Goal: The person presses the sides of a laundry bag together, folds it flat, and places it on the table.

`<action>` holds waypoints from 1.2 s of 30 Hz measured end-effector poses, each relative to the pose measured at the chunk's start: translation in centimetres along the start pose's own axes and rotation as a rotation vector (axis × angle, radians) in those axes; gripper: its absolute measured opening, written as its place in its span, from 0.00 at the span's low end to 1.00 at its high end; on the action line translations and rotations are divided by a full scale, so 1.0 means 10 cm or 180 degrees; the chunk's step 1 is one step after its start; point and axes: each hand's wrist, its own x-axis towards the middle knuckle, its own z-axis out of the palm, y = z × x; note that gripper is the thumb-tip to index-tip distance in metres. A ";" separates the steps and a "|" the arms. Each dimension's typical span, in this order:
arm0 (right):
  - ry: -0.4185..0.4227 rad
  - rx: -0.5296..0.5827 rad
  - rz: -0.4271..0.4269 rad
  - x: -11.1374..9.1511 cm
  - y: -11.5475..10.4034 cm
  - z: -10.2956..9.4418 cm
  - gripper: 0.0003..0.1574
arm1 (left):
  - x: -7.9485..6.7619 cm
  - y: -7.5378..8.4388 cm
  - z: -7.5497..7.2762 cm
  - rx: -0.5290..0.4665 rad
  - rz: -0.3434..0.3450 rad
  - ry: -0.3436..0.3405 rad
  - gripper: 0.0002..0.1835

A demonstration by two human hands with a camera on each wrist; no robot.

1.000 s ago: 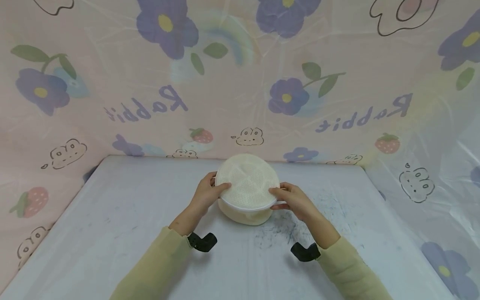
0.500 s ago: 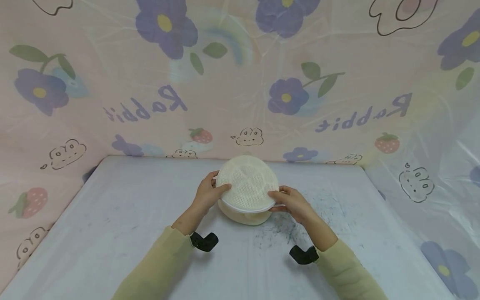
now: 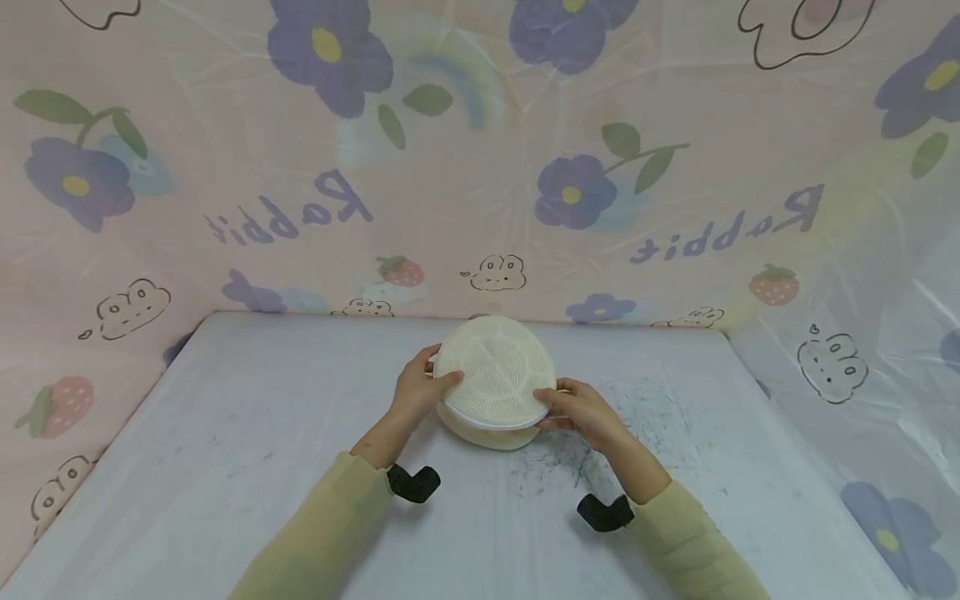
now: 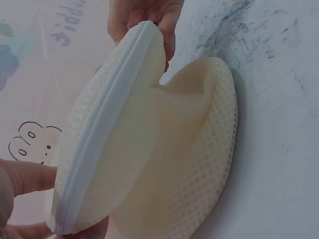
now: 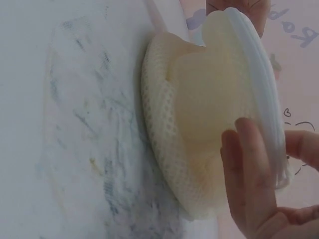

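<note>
A round cream mesh laundry bag stands at the middle of the table, its top disc tilted up towards me. Around the disc's edge runs a white band. On the left side my left hand grips that edge, thumb on the upper mesh and fingers beneath. My right hand pinches the opposite edge the same way. Both wrist views show the soft mesh wall sagging and folded under the disc, its bottom resting on the table.
The white table has dark smudges to the right of the bag. A patterned curtain closes off the back and both sides. A black curved piece sits at each wrist, at the left cuff and the right cuff.
Both hands have lowered the bag's top disc slightly and come a little closer together. Less of the bag's lower part shows beneath it. The grip is unchanged.
</note>
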 end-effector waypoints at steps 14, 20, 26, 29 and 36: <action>0.0032 0.0026 0.0119 0.02 0.05 0.04 0.30 | 0.05 -0.08 0.06 0.0138 0.0164 0.0093 0.33; 0.0001 -0.0032 0.0088 0.01 0.03 0.03 0.33 | 0.02 -0.07 0.06 0.0168 0.0201 0.0118 0.34; 0.0138 -0.0239 0.0028 -0.02 -0.04 0.01 0.40 | -0.03 -0.05 0.04 0.0300 0.0354 0.0199 0.35; 0.0231 -0.0376 -0.0028 -0.03 -0.07 0.00 0.41 | -0.05 -0.05 0.04 0.0342 0.0498 0.0266 0.35; 0.0619 -0.0755 -0.0259 -0.04 -0.09 -0.04 0.39 | -0.07 -0.06 0.02 0.0488 0.0778 0.0441 0.34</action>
